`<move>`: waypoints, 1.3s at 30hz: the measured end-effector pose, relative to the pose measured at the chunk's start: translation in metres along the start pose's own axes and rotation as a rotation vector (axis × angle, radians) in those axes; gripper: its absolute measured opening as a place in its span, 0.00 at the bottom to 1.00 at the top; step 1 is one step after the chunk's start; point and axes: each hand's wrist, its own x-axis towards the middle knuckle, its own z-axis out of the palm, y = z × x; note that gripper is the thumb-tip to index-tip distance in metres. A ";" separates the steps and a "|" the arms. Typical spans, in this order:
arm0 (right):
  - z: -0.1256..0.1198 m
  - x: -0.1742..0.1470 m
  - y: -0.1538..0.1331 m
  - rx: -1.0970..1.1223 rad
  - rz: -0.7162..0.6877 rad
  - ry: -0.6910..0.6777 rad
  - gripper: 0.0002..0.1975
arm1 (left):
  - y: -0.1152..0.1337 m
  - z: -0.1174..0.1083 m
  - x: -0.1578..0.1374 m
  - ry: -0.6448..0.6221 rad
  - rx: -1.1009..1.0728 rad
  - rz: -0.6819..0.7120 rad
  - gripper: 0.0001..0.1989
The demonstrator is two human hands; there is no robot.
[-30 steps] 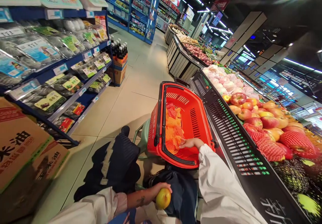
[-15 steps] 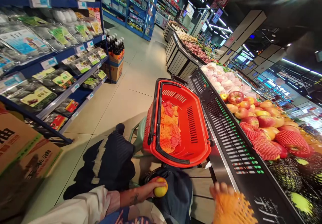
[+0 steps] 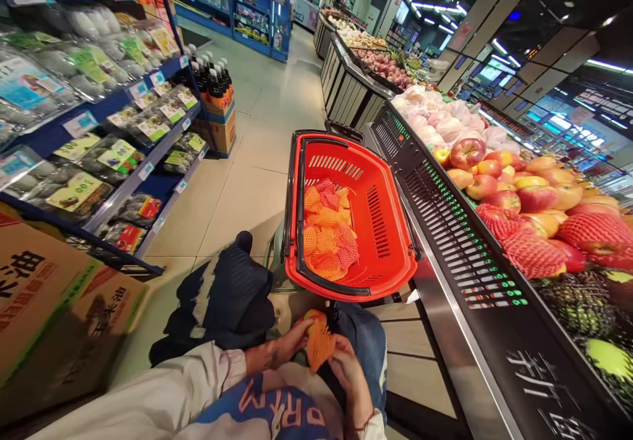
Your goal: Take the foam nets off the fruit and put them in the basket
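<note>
Just below the red basket (image 3: pixel 390 255), the left hand (image 3: pixel 284 344) has its grip clamped on the fruit (image 3: pixel 312 318), while the right hand (image 3: pixel 349 371) pinches the orange foam net (image 3: pixel 320 346) beside it, mouth toward the fruit.

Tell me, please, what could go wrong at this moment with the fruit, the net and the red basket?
The fruit is almost hidden under the orange net, held only by fingertips of the left hand and right hand; it might slip and fall to the floor. The red basket seems to rest on a stool beside the display; a bump may tip it.
</note>
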 end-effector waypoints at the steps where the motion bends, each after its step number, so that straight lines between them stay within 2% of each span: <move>1: -0.004 0.007 0.001 0.041 -0.027 0.043 0.15 | 0.001 -0.001 0.002 0.017 -0.006 0.001 0.31; 8: -0.017 0.031 0.008 0.157 -0.209 0.197 0.17 | 0.008 -0.008 0.008 0.046 -0.067 -0.020 0.32; 13: -0.023 0.033 0.006 0.209 -0.317 0.276 0.17 | 0.006 -0.010 0.010 0.161 0.000 0.038 0.32; 17: -0.021 0.031 0.011 0.209 -0.241 0.253 0.16 | 0.005 -0.006 0.009 0.202 0.078 0.113 0.36; 24: 0.000 0.021 0.010 0.138 -0.127 0.059 0.21 | 0.006 -0.002 0.004 0.211 0.211 0.113 0.30; 27: 0.001 0.019 0.007 0.133 -0.101 0.035 0.22 | 0.005 -0.002 0.002 0.219 0.264 0.130 0.30; 32: 0.001 0.020 0.005 0.135 -0.044 -0.042 0.23 | 0.000 0.000 0.001 0.148 0.293 0.102 0.25; 35: 0.001 0.022 0.005 0.138 -0.023 -0.059 0.22 | -0.002 0.000 0.000 0.106 0.261 0.072 0.30; 39: 0.001 0.022 0.002 0.138 -0.002 -0.066 0.22 | -0.003 0.002 0.000 0.018 0.224 0.168 0.30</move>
